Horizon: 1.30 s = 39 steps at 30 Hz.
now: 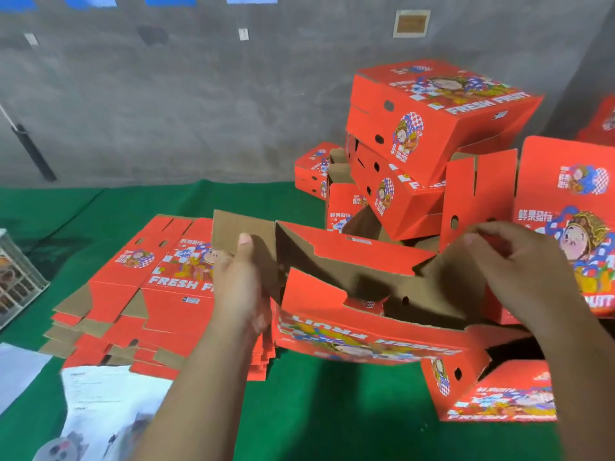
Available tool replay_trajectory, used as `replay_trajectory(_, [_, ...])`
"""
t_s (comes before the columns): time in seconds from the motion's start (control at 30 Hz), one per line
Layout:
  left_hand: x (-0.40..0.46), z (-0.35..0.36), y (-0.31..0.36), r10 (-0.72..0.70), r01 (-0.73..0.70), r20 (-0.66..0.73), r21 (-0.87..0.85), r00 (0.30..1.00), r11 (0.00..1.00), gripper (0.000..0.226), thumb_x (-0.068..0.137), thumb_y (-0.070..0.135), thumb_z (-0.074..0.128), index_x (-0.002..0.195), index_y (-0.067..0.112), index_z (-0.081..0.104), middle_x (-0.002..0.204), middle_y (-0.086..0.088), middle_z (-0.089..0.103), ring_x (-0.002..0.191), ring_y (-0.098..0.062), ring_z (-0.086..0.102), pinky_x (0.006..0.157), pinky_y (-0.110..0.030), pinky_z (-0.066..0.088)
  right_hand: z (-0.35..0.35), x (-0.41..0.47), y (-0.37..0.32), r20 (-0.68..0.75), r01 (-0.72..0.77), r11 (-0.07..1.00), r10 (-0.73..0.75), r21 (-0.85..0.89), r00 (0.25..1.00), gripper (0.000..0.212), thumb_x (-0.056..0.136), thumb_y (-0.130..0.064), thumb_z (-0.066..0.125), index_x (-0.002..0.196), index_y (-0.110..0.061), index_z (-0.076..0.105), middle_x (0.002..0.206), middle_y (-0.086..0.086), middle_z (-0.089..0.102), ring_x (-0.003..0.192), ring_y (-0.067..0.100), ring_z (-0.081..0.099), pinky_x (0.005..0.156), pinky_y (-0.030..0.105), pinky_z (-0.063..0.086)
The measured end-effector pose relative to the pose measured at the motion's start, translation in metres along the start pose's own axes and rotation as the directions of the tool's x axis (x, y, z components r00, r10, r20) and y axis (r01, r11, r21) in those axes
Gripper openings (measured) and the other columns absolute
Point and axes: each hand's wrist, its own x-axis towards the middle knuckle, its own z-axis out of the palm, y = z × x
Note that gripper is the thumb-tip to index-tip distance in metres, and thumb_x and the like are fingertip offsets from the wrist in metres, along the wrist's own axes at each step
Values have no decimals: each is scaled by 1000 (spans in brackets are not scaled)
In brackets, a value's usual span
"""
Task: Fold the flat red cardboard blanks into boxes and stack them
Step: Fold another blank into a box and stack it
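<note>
A half-folded red cardboard box (366, 331) sits in front of me on the green surface, its brown inside showing. My left hand (243, 281) grips its left end flap, thumb up against the brown side. My right hand (512, 261) pinches the right end flap, fingers curled over its top edge. A pile of flat red blanks (149, 294) printed "FRESH FRUIT" lies to the left of the box. Folded red boxes (429, 128) are stacked untidily behind it against the wall.
A grey concrete wall (166, 94) rises behind the green floor covering (316, 410). Another red box (492, 390) lies at the lower right and an upright printed blank (569, 207) stands at the right. White paper (100, 404) lies lower left; a wire crate (16, 277) is at the left edge.
</note>
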Motion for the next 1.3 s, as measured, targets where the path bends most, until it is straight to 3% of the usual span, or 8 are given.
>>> replay_trajectory(0.2, [3,-27,-31,169,-155,-16,331,985,931,23,111,14,43,106,12,66,104,-13,71,100,-29,65,95,-44,52,24,-6,18,150,-190,958,161,213,976,19,93,-31,72,86,-48,74,86,-26,73,77,-6,68,74,24,57])
replay_trajectory(0.4, [6,-38,-43,426,-421,154,625,892,657,32,110,19,45,124,-5,61,119,-21,67,115,-36,62,101,-47,45,45,-33,11,472,-530,622,276,577,837,8,86,-42,70,83,-37,66,125,2,70,96,30,76,99,47,52])
replay_trajectory(0.5, [11,-33,-46,443,-436,160,634,882,638,26,110,10,44,121,-5,62,116,-21,67,111,-33,62,95,-39,45,22,-38,16,536,-277,900,58,336,842,15,90,-42,62,95,-36,75,118,-7,74,102,9,70,96,39,47])
replay_trajectory(0.6, [13,-26,-52,472,-452,143,615,870,646,25,110,8,44,125,-1,61,118,-14,67,109,-25,61,91,-28,41,11,-37,3,775,4,994,-88,110,626,19,100,-47,60,112,-54,72,110,-25,73,105,-6,66,92,27,45])
replay_trajectory(0.73, [19,-21,-58,430,-381,40,542,902,749,25,110,12,44,128,9,61,118,-7,67,112,-24,62,97,-34,45,25,-28,-6,926,89,992,54,-94,374,53,90,-76,50,142,-66,43,147,-43,34,141,-17,28,107,13,28])
replay_trajectory(0.9, [20,-21,-65,264,-220,-81,355,961,909,20,109,21,46,101,25,64,103,-3,70,98,-23,65,93,-43,50,36,-24,19,858,37,992,85,-121,507,103,57,-103,52,138,-82,-7,149,-39,-42,152,-1,-19,127,43,3])
replay_trajectory(1.03, [14,3,-69,142,-105,-164,219,976,970,20,108,19,48,98,16,65,80,1,64,72,-16,58,72,-32,49,33,-8,32,850,41,992,84,-123,520,92,41,-108,53,125,-91,17,140,-60,-19,155,-2,5,123,33,13])
replay_trajectory(1.3, [10,0,-75,-41,51,-96,112,995,992,28,107,22,53,81,17,63,67,6,69,61,-11,63,63,-26,52,44,-5,38,691,77,949,166,-306,703,136,35,-115,38,152,-61,-7,149,-31,-18,152,13,3,125,33,9])
